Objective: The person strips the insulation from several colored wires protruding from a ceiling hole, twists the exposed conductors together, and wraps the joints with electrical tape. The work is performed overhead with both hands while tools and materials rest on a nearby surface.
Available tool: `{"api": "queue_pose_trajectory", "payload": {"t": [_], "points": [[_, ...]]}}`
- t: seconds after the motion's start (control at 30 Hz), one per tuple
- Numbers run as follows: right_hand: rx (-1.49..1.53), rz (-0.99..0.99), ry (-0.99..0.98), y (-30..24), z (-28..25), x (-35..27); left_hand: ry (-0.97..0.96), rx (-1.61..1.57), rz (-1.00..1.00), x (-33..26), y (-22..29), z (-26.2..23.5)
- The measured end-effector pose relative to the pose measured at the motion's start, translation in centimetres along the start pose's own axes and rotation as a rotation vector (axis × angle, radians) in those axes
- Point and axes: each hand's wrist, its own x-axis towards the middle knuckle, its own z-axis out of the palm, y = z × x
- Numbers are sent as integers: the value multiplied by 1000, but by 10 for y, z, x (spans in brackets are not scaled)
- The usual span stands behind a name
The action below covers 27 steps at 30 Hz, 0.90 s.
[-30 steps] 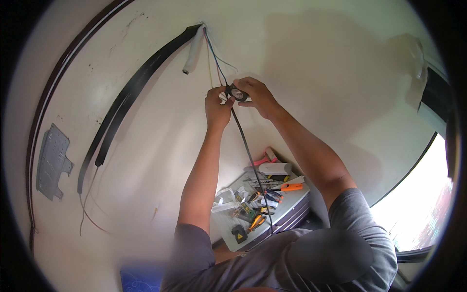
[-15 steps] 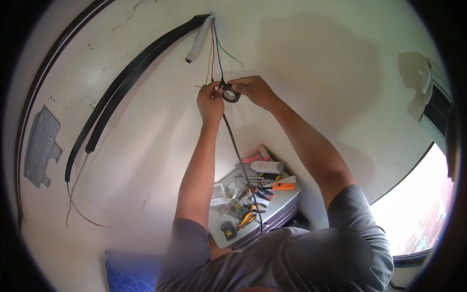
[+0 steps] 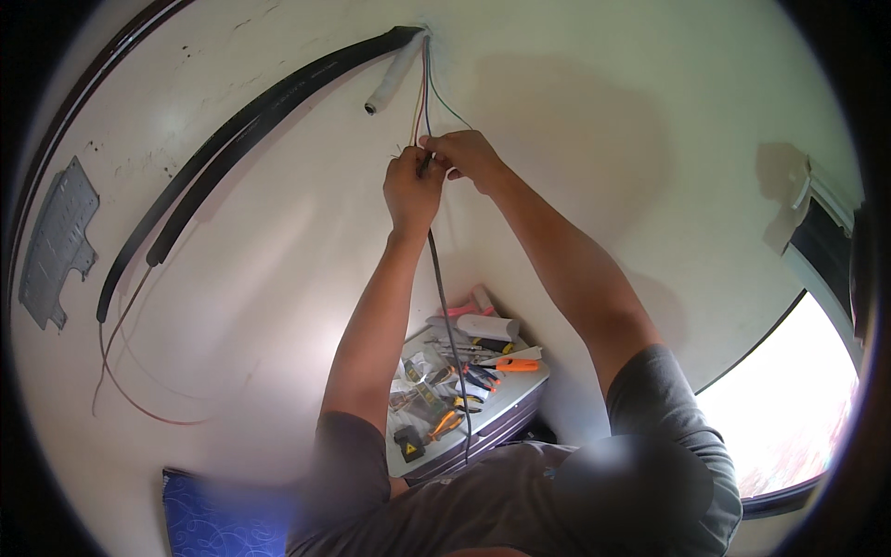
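My left hand (image 3: pixel 413 190) is closed around the top of a black cable (image 3: pixel 439 292), where thin coloured wires (image 3: pixel 427 93) come down from a hole in the wall. My right hand (image 3: pixel 469 158) is closed beside it, thumb and fingers pinched at the blue wire. A dark edge of black electrical tape (image 3: pixel 425 165) shows between the hands; the rest of its roll is hidden by the fingers. The green wire (image 3: pixel 449 110) bends away to the right, behind my right hand. Where the wires meet the cable is covered by my fingers.
Black insulated pipes (image 3: pixel 223 139) curve down the wall at left, near a grey metal plate (image 3: pixel 60 243). A short white-wrapped tube (image 3: pixel 390 84) hangs by the hole. Below, a cabinet top (image 3: pixel 506 404) holds pliers (image 3: pixel 445 424), an orange-handled tool (image 3: pixel 515 365) and a tape measure (image 3: pixel 408 444).
The tape roll, plainly seen between my hands before, is now mostly hidden. My right hand has closed in over the wires near my left. The whole view has shifted slightly.
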Motion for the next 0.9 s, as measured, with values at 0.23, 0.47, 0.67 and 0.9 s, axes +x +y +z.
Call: {"api": "queue_pose_trajectory", "payload": {"t": [0.23, 0.47, 0.67, 0.9], "points": [[-318, -238, 53, 18, -2, 35, -91, 12, -82, -19, 3, -6], [-65, -167, 355, 36, 9, 22, -208, 120, -340, -19, -1, -8], [481, -251, 204, 30, 18, -1, -213, -299, -659, 6, -8, -2], [318, -182, 199, 22, 1, -13, -352, -921, -695, -9, 13, -14]]}}
